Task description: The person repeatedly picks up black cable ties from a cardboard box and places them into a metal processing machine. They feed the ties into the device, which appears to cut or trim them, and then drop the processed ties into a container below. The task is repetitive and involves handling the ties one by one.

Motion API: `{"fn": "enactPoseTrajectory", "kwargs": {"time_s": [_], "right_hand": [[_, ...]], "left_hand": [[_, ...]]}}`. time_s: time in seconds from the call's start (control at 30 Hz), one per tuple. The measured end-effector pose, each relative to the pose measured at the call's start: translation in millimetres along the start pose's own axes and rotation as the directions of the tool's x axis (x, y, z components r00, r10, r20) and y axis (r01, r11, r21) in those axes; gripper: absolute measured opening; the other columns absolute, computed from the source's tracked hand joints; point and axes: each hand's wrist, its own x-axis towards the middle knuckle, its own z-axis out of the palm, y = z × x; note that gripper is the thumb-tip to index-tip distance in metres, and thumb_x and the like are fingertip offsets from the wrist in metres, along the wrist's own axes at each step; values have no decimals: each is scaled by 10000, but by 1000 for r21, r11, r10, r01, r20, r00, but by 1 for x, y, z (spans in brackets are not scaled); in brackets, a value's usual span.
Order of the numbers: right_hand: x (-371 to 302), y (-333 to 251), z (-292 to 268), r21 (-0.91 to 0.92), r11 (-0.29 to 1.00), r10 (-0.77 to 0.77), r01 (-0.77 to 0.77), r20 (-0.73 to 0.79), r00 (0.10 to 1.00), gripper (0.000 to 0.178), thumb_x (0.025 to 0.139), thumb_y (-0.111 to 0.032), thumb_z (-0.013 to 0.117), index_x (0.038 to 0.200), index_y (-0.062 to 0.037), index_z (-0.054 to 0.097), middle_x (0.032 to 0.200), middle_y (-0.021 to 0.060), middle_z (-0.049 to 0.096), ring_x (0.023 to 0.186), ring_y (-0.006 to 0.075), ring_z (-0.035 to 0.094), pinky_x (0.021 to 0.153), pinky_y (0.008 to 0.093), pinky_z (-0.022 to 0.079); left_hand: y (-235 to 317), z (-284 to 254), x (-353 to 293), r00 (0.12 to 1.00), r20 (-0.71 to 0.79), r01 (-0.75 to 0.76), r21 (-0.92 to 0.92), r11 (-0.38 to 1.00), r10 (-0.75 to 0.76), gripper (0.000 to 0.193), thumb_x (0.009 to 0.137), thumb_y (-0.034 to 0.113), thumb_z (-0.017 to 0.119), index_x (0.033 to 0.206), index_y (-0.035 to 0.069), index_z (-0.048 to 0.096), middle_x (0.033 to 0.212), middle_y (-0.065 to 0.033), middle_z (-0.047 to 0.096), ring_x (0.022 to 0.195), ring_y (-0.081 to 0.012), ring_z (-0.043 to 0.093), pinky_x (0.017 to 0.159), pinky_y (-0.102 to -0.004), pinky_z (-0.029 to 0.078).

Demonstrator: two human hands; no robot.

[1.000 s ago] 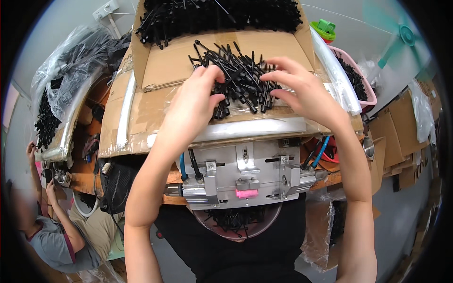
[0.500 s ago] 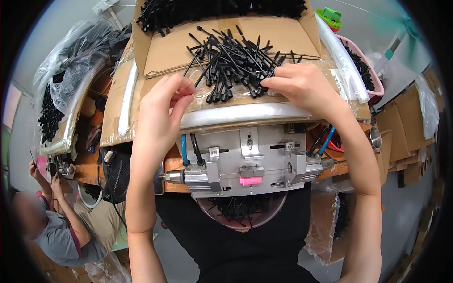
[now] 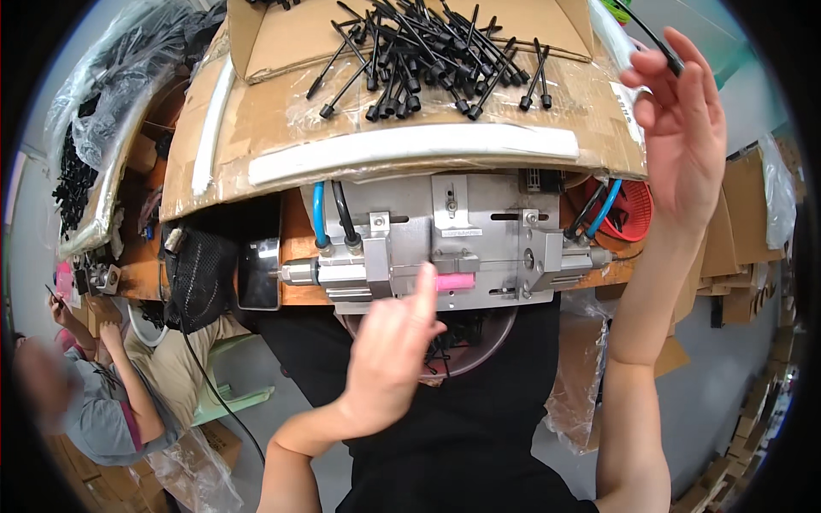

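Cardboard: black sticks heaped on top; a bump might spill them.
Right hand: pinching one stick; loose fingers could drop it.
Left hand: finger out near pink block; can't tell if holding.

On the far side from you, the pile of rods lies on the cardboard, with the fixture before it and a basin below the fixture's near edge. A basket sits to the fixture's right; your left hand is at its near edge, your right hand at far right.
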Motion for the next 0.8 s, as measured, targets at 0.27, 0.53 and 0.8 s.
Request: {"fn": "enactPoseTrajectory", "kwargs": {"time_s": [0.27,0.53,0.8], "right_hand": [[-38,-10,28,15,997,-71,74,-164,984,368,1036,-230,511,1279,45,536,1101,212,664,929,250,668,691,249,525],[-68,-10,37,-165,977,-155,132,-132,979,290,1005,-168,564,1235,3,516,1036,196,667,918,265,651,679,291,504],[-178,14,106,-672,739,133,-39,89,987,428,741,96,758,1139,35,612,852,141,672,722,260,646,646,338,539]], "left_hand": [[8,50,-14,992,127,-8,240,971,-23,707,727,-6,612,1406,-82,427,917,-80,489,837,-207,513,778,-307,470],[12,49,-11,983,163,55,190,980,-87,704,798,16,690,1436,-51,400,924,-84,503,855,-233,520,811,-360,461],[0,1,18,984,175,47,-33,998,-41,717,780,-11,712,1442,23,439,980,-109,570,901,-278,553,815,-376,481]]}}
